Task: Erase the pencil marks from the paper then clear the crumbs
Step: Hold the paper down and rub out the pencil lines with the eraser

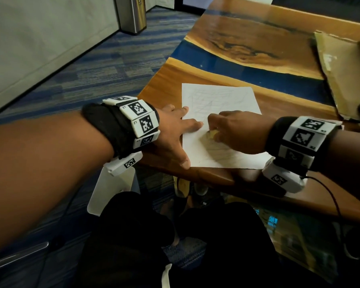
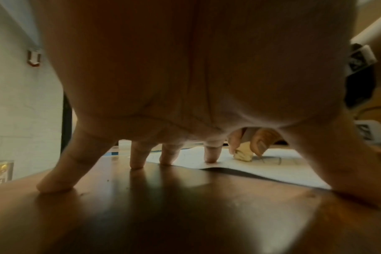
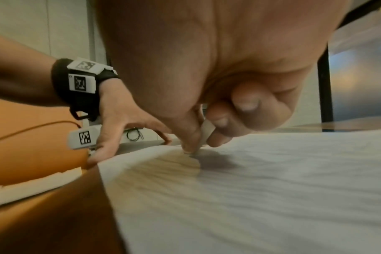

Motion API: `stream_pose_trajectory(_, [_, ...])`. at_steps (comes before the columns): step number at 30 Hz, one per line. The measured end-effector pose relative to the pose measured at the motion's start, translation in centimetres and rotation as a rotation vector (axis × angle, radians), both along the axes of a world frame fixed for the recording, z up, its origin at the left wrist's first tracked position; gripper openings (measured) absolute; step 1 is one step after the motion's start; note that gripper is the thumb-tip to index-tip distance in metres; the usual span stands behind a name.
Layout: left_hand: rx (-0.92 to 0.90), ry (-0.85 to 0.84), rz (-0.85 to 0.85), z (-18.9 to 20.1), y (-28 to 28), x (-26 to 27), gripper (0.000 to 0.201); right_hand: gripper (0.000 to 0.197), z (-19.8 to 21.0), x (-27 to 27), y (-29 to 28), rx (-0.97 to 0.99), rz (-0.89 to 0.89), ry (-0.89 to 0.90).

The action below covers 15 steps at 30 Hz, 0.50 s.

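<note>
Erasing under way: paper pinned by one hand, eraser worked by the other.

The left hand (image 1: 175, 129) lies spread, fingers (image 2: 211, 154) straight, tips pressing the near-left edge of the paper (image 1: 222, 96) onto the desk (image 1: 247, 48), evidently to stop it sliding. The right hand (image 1: 237, 132) pinches a small pale eraser (image 2: 243, 153) between thumb and curled fingers (image 3: 220, 123), its tip on the sheet just beside the left fingertips. Faint pencil marks (image 1: 208, 100) remain beyond the fingers. Crumbs cannot be made out.

The white paper (image 1: 220, 113) bore grey pencil marks (image 1: 208, 100) on a brown worktop (image 1: 247, 44) streaked blue; the eraser (image 2: 243, 155) was cream.
</note>
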<state>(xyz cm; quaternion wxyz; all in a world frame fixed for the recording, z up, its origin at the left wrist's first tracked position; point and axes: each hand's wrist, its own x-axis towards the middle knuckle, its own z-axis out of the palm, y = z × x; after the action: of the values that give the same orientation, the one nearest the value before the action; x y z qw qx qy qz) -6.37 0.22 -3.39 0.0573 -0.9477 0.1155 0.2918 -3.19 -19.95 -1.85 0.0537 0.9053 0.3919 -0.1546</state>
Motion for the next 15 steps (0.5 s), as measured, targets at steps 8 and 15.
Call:
stream_pose_trajectory(8, [-0.068, -0.025, 0.04, -0.6, -0.1, -0.3, 0.126, 0.027, 0.1, -2.0, 0.8, 0.057, -0.008, 0.03])
stream_pose_trajectory(15, [-0.056, -0.014, 0.022, -0.5, -0.1, -0.2, 0.13, 0.029, 0.4, -0.9, 1.5, 0.03, -0.05, -0.009])
